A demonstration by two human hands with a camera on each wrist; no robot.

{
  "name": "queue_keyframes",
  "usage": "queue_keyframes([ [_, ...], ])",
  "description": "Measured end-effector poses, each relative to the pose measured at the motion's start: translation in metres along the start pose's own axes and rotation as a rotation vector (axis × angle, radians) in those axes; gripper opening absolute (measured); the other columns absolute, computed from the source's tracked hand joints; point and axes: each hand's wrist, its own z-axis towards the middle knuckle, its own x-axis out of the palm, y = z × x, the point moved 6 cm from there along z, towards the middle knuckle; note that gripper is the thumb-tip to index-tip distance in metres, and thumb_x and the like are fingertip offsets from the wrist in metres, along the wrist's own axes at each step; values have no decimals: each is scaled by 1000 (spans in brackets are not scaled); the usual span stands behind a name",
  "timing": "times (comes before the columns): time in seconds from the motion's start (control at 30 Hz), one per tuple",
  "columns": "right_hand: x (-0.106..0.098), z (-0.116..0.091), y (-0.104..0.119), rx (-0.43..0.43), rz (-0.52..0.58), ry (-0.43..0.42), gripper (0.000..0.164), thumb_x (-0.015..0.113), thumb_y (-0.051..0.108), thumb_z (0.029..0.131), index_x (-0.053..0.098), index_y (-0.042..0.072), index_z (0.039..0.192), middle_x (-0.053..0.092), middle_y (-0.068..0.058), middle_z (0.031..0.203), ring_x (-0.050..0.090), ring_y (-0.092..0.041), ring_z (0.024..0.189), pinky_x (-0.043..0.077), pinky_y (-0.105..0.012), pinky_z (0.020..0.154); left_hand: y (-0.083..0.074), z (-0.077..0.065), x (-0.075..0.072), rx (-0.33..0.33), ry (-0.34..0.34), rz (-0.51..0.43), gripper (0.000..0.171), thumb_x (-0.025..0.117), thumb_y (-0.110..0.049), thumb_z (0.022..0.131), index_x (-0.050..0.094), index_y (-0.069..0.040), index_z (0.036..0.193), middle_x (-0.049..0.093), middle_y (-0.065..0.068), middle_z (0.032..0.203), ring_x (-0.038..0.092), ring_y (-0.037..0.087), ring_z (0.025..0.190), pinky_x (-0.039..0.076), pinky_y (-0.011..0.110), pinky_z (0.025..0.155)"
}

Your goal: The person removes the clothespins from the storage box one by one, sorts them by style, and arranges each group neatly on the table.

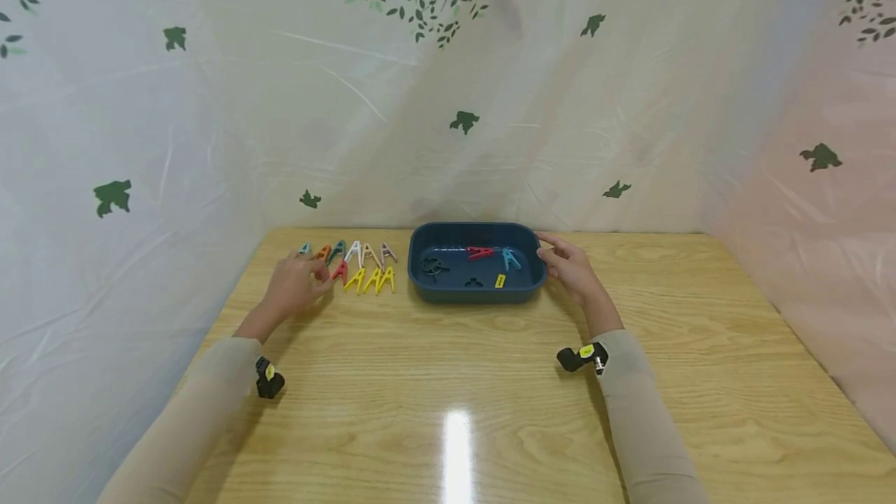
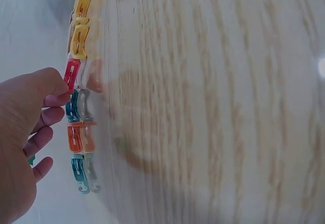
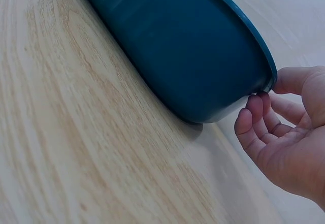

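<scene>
My left hand point(image 1: 297, 283) is at the left group of clothespins, its thumb and forefinger pinching the end of a red clothespin point(image 2: 72, 73) that is on the table. Beside it stand yellow clothespins point(image 1: 355, 280), a white one point(image 1: 354, 253), an orange one point(image 2: 75, 137) and dark green ones point(image 2: 73, 106). At the right end of a dark blue basin point(image 1: 472, 295), my right hand point(image 1: 570, 269) pinches the rim between thumb and fingers, as the right wrist view shows. Inside the basin lie a red clothespin point(image 1: 480, 253) and a light blue clothespin point(image 1: 510, 259).
Also in the basin are dark ring-like pieces point(image 1: 432, 267), a small black piece point(image 1: 474, 282) and a yellow tag point(image 1: 500, 281). The wooden table point(image 1: 392, 379) meets a pale, leaf-printed curtain point(image 1: 392, 138) right behind the basin.
</scene>
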Motion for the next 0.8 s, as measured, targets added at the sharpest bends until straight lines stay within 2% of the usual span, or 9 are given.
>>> queue_keyframes([
  [0.2,-1,-2,0,17,0,7,50,55,15,105,44,7,153,59,2,99,61,-3,81,55,-19,77,1,0,6,-8,47,-22,10,76,-13,83,70,-10,76,71,7,81,58,31,82,45,47,73],
  [0.43,8,-18,24,54,27,28,51,54,9,104,43,2,153,59,-5,107,63,-7,88,56,-22,81,1,-1,7,-14,90,-35,10,76,-15,85,71,-11,76,70,5,79,58,30,83,45,48,74],
  [0.8,7,-18,24,54,25,30,51,54,9,104,42,2,154,59,-3,105,61,-6,84,55,-22,80,4,-3,9,14,83,-19,12,76,-18,85,73,-12,75,72,3,75,62,34,84,48,51,73],
])
